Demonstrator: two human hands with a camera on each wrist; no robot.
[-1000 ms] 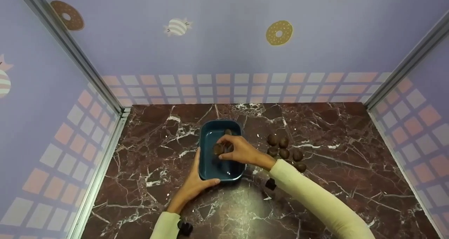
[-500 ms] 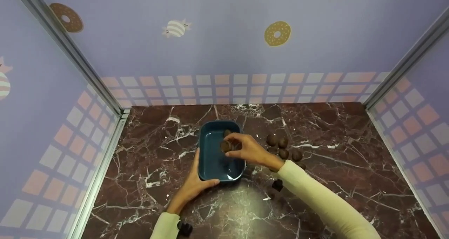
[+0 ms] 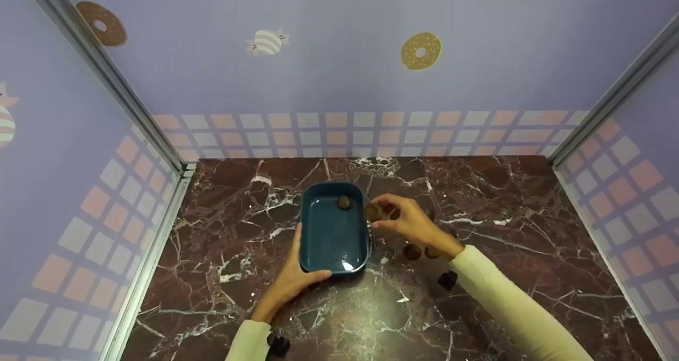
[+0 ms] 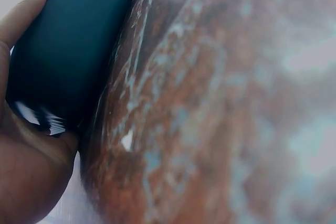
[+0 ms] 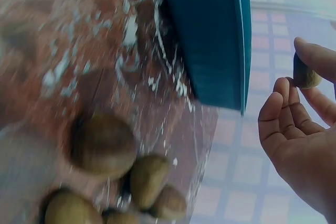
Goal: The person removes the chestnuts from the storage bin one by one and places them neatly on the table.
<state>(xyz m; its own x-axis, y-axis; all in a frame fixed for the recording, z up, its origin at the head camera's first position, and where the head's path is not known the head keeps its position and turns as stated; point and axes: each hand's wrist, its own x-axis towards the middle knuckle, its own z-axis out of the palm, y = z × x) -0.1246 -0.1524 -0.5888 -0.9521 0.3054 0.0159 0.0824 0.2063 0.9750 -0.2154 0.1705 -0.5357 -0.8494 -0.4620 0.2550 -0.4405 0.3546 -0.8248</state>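
A teal rectangular baking dish [image 3: 334, 234] stands on the table, with one chestnut [image 3: 344, 202] inside near its far right corner. My left hand [image 3: 294, 273] holds the dish's near left corner, thumb along the front and fingers along the left side. Just past the right rim, my right hand [image 3: 411, 220] pinches another chestnut [image 5: 304, 74] between thumb and fingers, above the table. Several loose chestnuts [image 5: 102, 145] lie on the table right of the dish; the right hand and forearm cover some of them in the head view.
The table [image 3: 238, 207] is dark red marble with white veins. A lilac patterned wall [image 3: 339, 75] rises behind it, with side walls at left and right. Black devices [image 3: 278, 345] sit at both wrists.
My right hand has moved from above the dish to the right, past its rim, still pinching a chestnut. The left hand and the dish have stayed put.
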